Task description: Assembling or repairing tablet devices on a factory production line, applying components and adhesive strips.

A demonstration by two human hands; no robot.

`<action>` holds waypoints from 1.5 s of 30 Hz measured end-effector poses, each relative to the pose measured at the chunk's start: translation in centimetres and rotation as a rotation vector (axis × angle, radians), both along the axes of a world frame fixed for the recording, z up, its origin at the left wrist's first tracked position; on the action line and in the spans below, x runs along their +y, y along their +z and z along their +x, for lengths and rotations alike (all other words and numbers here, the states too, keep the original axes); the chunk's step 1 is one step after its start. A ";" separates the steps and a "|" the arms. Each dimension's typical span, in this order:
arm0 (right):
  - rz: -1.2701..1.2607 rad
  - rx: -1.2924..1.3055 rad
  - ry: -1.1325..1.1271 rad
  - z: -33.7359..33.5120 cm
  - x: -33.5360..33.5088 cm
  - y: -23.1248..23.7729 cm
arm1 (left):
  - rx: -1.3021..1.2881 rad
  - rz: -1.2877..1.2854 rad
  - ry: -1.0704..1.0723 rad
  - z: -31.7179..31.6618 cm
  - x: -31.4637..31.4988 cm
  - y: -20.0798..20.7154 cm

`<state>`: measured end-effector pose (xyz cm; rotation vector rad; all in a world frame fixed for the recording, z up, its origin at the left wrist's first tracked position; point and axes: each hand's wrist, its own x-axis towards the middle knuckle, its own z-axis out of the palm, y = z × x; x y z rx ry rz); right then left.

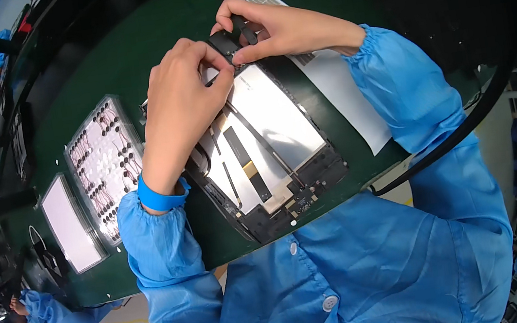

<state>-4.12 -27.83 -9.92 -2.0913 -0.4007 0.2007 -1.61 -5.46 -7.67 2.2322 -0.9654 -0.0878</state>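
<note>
An opened tablet-like device (268,104) lies slanted in front of me, its silver inner plate crossed by dark flex cables, with black parts at both ends. My left hand (186,95) reaches over its far left side, thumb and forefinger pinched together at the far end. What they hold is too small to make out. My right hand (283,29) comes from the right, thumb on the device's far black end. Its curled fingers hold a short black piece (246,31), partly hidden. The two hands' fingertips nearly meet there. A blue wristband (160,194) circles my left wrist.
Left on the green table (173,260) stands a clear tray (101,121) with several small black round parts on thin wires. Beside it lies a pale flat tray (71,224). White paper (345,93) is right of the device. A black cable (447,143) curves past my right sleeve. Several people in blue work at left.
</note>
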 end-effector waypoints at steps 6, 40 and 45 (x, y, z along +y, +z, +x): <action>0.203 -0.165 -0.280 -3.4 1.7 -2.8 | -0.133 -0.058 0.055 -0.1 -0.5 -1.4; 0.438 0.375 -0.596 -2.9 5.2 1.3 | -0.018 -0.635 0.103 -8.3 7.5 -5.9; 0.070 0.149 -0.430 -8.1 2.5 -0.1 | 0.128 -0.551 0.081 -10.1 8.0 -6.4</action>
